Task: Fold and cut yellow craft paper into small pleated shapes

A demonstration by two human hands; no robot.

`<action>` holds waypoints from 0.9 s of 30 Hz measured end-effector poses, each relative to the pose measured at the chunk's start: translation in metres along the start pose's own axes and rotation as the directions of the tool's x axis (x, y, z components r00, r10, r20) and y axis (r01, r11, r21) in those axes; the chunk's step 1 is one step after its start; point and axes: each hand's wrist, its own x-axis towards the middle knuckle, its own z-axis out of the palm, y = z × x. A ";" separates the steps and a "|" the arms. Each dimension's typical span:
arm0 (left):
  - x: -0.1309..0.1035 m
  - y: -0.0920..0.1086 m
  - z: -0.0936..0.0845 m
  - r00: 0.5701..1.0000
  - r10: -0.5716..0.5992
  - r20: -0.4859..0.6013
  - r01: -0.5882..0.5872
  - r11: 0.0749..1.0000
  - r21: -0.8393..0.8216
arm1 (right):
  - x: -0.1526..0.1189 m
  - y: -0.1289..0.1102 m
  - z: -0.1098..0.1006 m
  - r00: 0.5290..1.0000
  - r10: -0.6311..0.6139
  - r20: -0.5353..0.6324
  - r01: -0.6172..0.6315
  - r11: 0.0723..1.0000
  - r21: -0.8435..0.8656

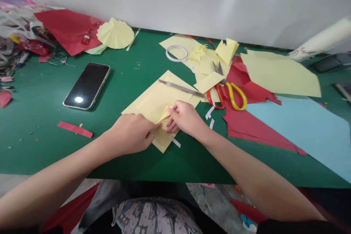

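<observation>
Between my two hands is a small folded piece of pale yellow paper [164, 114], standing up slightly over larger flat yellow sheets [148, 101]. My right hand [185, 119] pinches its right end between thumb and fingers. From the left, my left hand [131, 133] is closed, its fingertips pressed to the paper's lower end; the palm side is hidden. A slim metal tool like a craft knife or tweezers [181, 88] lies across the sheets just beyond my hands. Close below my right hand is a short white tape strip [174, 141].
Scissors [227, 89] with red and yellow handles lie right, among red paper [255, 124], a blue sheet [309, 124] and yellow scraps. A tape roll [177, 53] is behind. Leftward are a phone [87, 86], a red paper strip [75, 129] and a pleated yellow paper fan [116, 33].
</observation>
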 end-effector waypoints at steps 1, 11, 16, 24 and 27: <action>0.001 -0.001 0.000 1.000 0.025 -0.004 -0.025 1.000 -0.006 | 0.000 0.000 0.000 1.000 0.002 0.002 -0.002 1.000 0.002; 0.009 0.000 0.013 0.981 0.001 -0.191 -0.013 0.998 -0.059 | 0.000 0.001 0.000 1.000 -0.023 -0.003 0.023 1.000 -0.011; 0.008 0.000 0.015 0.979 0.069 -0.194 -0.070 0.998 0.003 | -0.001 0.001 0.000 1.000 -0.020 -0.010 0.020 1.000 -0.016; 0.006 -0.001 0.017 0.954 0.196 -0.225 -0.169 0.976 0.135 | 0.000 0.003 0.001 0.999 -0.038 -0.022 0.037 0.999 -0.025; 0.006 0.000 0.017 0.941 0.234 -0.244 -0.186 0.961 0.204 | 0.000 0.004 0.001 0.999 -0.039 -0.024 0.039 0.999 -0.029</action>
